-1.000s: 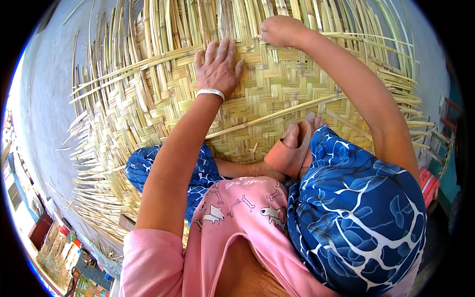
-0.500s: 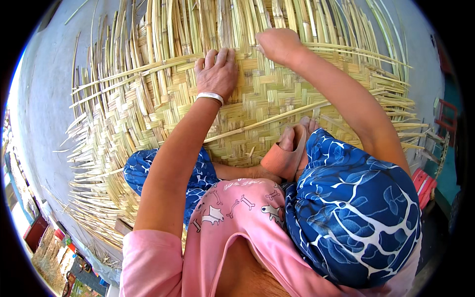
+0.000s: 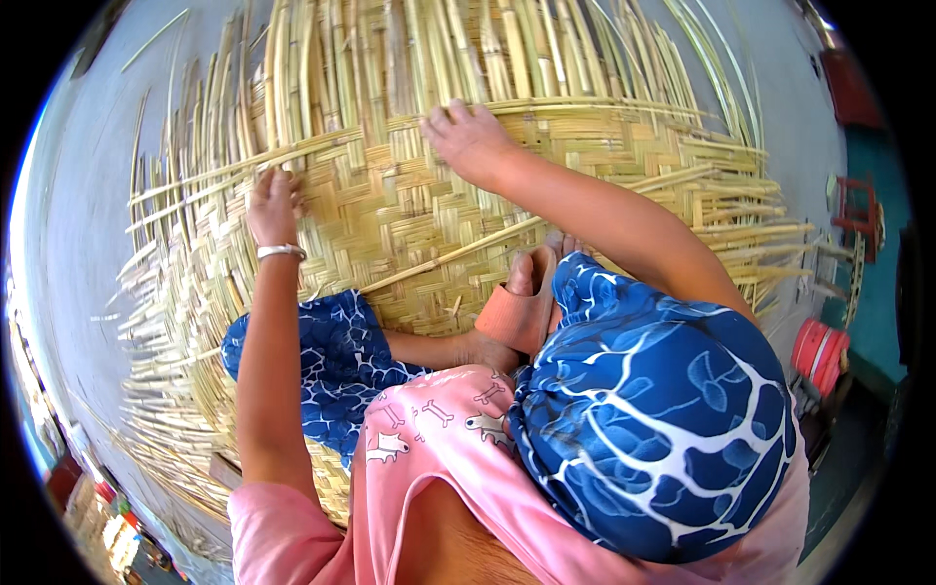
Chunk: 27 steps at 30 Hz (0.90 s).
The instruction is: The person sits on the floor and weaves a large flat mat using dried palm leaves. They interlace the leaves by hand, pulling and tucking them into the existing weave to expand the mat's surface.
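While the broad yellow-green mat of flat woven cane (image 3: 395, 210) lies beneath both hands, its long, thin, pale crosswise strip (image 3: 336, 139) runs left-right just beyond the right hand (image 3: 468, 141), loosely spread mid-mat, and the left hand (image 3: 275, 207), curled toward the mat's left, its pinch unclear.

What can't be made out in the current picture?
Head view:
What the left hand holds, if anything: blurred.
What lies beneath the right hand: covered by it.
Near part of the woven mat: hidden by blue trousers.
Far ends of many upright strips: cut off by the top edge.
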Motion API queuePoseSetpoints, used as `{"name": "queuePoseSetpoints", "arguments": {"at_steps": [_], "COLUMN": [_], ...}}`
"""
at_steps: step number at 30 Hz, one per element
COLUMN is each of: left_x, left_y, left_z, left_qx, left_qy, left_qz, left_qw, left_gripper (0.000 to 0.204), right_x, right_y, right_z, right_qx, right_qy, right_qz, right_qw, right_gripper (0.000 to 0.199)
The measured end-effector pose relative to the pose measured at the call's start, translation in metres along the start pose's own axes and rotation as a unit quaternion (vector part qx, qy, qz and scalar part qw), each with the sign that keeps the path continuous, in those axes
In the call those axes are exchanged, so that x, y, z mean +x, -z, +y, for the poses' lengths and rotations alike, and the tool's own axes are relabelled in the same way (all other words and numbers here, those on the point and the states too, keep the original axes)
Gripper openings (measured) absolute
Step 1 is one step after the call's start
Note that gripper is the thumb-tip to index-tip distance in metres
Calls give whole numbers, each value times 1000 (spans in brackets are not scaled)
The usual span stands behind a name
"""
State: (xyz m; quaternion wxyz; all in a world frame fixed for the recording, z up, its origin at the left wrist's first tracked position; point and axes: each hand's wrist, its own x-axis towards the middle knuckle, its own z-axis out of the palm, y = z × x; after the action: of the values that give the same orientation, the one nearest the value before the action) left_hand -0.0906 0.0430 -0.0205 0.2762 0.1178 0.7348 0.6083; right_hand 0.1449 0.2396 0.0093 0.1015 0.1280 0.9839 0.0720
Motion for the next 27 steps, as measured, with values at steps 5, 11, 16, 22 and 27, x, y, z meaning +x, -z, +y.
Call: {"name": "queuePoseSetpoints", "arguments": {"at_steps": [5,11,16,22,27], "left_x": [52,92,87,74,78], "left_y": [52,79,88,86,99], "left_z": [21,25,36,34,34], "left_qx": [-333,-337,-305,-345,-323], "left_qy": [155,237,226,161,86], "left_qz": [86,134,104,-45,-163], "left_qw": [926,902,919,924,928], "left_gripper": [49,28,17,20,26], "right_x": [-28,-27,50,114,141], "right_y": [19,136,182,92,58], "right_z": [14,44,38,-13,-37], "right_qx": [78,199,225,314,332], "right_qy": [44,137,109,72,43], "right_qz": [31,-138,-242,-136,-124], "right_qw": [995,960,938,937,934], "right_gripper": [39,37,34,42,28]}}
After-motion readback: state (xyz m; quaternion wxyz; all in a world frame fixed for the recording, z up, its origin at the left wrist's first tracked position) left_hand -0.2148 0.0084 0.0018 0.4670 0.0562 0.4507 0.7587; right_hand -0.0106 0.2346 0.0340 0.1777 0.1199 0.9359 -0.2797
